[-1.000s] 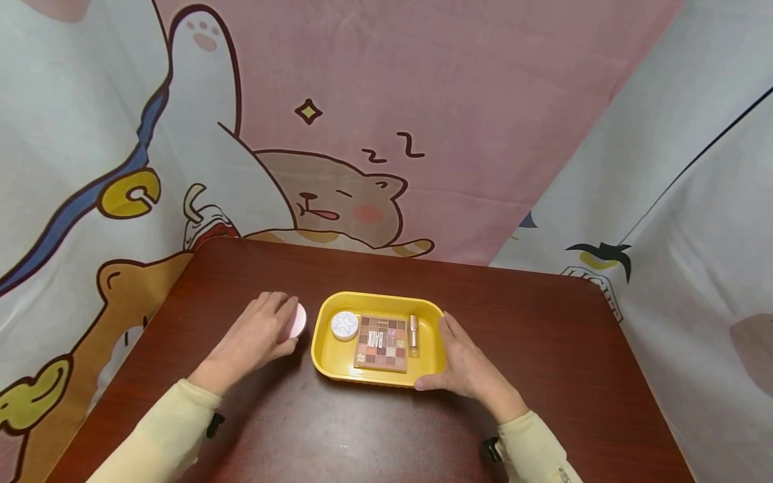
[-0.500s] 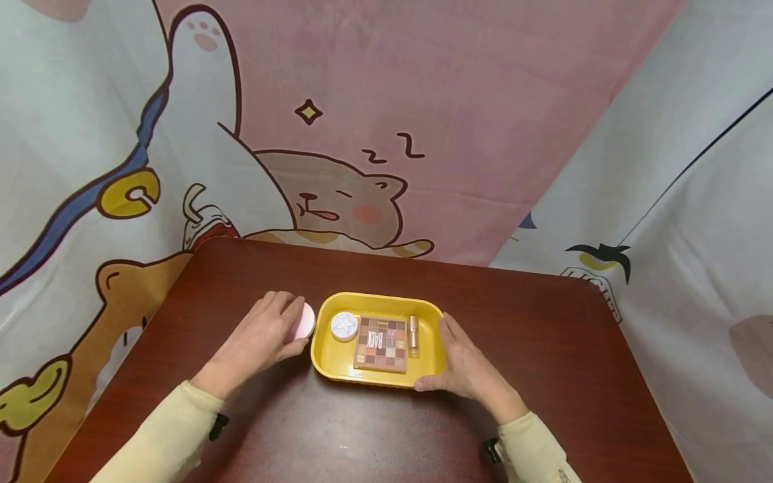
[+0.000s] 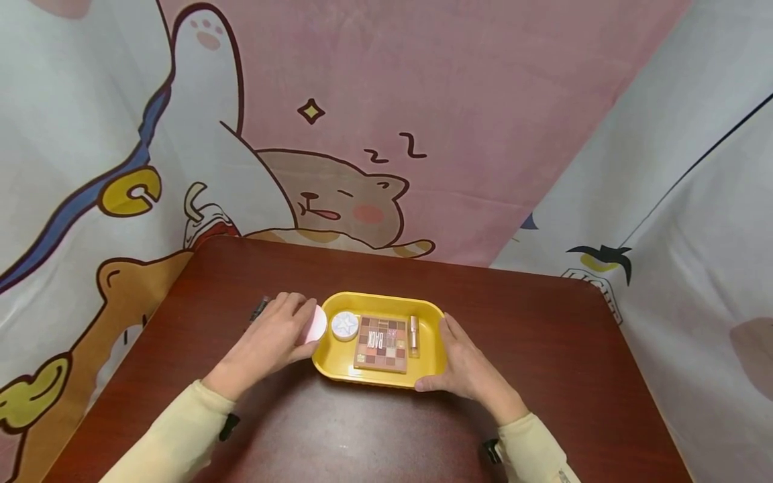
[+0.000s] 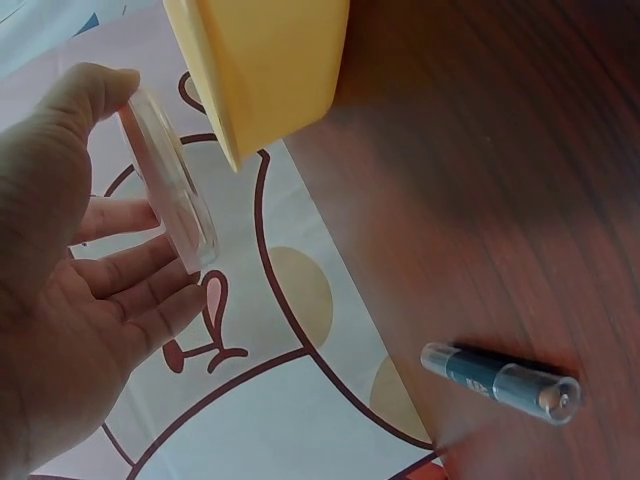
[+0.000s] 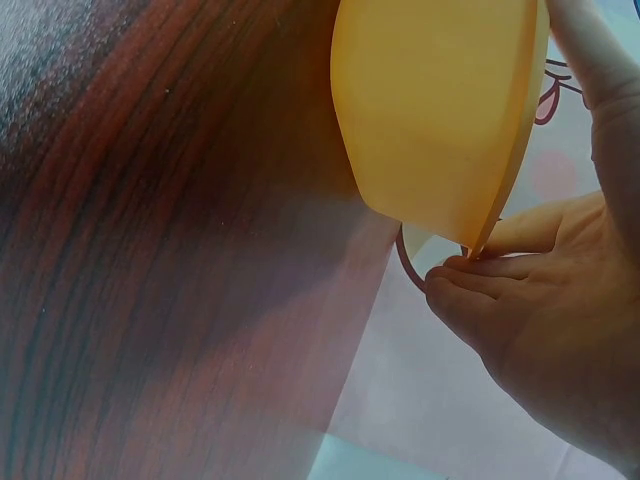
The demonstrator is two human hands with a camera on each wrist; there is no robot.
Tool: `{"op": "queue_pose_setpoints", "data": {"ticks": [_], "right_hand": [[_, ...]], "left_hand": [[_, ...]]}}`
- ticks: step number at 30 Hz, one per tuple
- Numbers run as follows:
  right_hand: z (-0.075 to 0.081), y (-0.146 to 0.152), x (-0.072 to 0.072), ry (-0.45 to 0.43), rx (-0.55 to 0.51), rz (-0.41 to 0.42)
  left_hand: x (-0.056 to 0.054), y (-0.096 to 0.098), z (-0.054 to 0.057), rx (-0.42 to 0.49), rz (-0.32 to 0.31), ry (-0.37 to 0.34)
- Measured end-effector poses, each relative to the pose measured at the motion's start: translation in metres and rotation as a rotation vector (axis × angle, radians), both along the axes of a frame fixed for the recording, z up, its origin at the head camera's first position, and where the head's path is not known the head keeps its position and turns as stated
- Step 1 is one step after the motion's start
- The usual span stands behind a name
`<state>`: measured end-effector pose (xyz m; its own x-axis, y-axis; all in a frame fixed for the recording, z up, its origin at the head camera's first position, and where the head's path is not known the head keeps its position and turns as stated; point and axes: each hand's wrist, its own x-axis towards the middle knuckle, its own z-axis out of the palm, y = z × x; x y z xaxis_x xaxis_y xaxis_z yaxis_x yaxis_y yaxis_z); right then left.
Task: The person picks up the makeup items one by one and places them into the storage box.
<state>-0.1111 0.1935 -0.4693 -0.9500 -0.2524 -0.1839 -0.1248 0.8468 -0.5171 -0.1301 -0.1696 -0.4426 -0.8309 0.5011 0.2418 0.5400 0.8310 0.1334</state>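
Note:
My left hand [image 3: 274, 339] pinches a round pink compact [image 3: 315, 325] by its edge, between thumb and fingers. In the left wrist view the compact [image 4: 168, 180] is tilted on edge and shows a clear rim, beside the yellow tray [image 4: 270, 75]. From the head, it overlaps the left rim of that yellow tray [image 3: 377, 384]. At the tray's other end, my right hand [image 3: 468, 365] grips the rim, thumb at the front corner and fingers along the right side. Inside lie a white round case with a star [image 3: 345, 326], an eyeshadow palette [image 3: 381, 344] and a slim lipstick-like tube [image 3: 413, 335].
A small dark tube with clear ends [image 4: 500, 382] lies on the brown table [image 3: 543, 362], just beyond my left hand. Cartoon-printed cloth [image 3: 471, 134] hangs behind the table and on both sides.
My left hand has carried the pink compact rightward, from beside the tray to over its left rim. The dark tube has come into view behind that hand. My right hand has stayed put.

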Motion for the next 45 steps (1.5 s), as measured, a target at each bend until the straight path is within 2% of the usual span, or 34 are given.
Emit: {"op": "queue_pose_setpoints", "data": {"ticks": [8, 16, 26, 45], "right_hand": [[0.000, 0.000, -0.001, 0.008, -0.002, -0.001], [0.000, 0.001, 0.001, -0.003, -0.011, -0.007], [-0.001, 0.001, 0.001, 0.016, -0.019, 0.009], [-0.001, 0.001, 0.000, 0.024, -0.021, 0.012]], "left_hand": [[0.001, 0.011, 0.001, 0.005, -0.031, 0.019], [0.003, 0.022, -0.002, 0.003, -0.059, -0.009], [0.003, 0.028, -0.006, 0.008, -0.108, 0.067], [0.003, 0.039, -0.011, -0.009, -0.165, 0.070]]}}
